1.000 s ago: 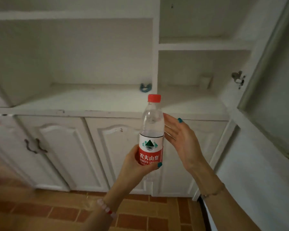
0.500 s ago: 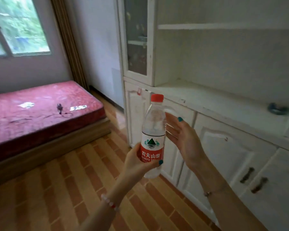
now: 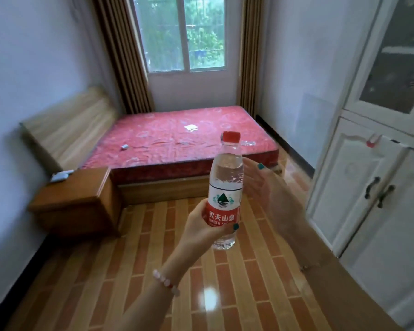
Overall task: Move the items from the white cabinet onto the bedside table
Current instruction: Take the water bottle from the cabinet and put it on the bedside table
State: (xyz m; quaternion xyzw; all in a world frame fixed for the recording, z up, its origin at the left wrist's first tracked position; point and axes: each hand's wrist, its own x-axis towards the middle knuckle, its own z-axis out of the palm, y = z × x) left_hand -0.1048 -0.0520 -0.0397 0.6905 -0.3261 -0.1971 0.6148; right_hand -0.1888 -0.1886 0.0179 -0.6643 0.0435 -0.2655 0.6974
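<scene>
A clear water bottle (image 3: 225, 177) with a red cap and a red-and-white label stands upright in mid-air at the centre. My left hand (image 3: 202, 229) grips it around the label from below. Just right of the bottle is my right hand (image 3: 270, 194), palm toward it, fingers spread, holding nothing. The wooden bedside table (image 3: 77, 199) stands at the left against the wall, beside the bed, with a small white object (image 3: 61, 176) on its back corner. The white cabinet (image 3: 373, 177) fills the right edge, its lower doors closed.
A bed with a red mattress (image 3: 182, 137) and wooden headboard (image 3: 67, 126) lies under the window (image 3: 182, 34), with a few small scraps on it. Brown curtains hang at both sides. Brick-pattern floor (image 3: 153, 271) stretches between me and the bedside table.
The view has swung left from the cabinet shelves to the bed and bedside table. The bottle stays in my left hand, my right hand still open beside it.
</scene>
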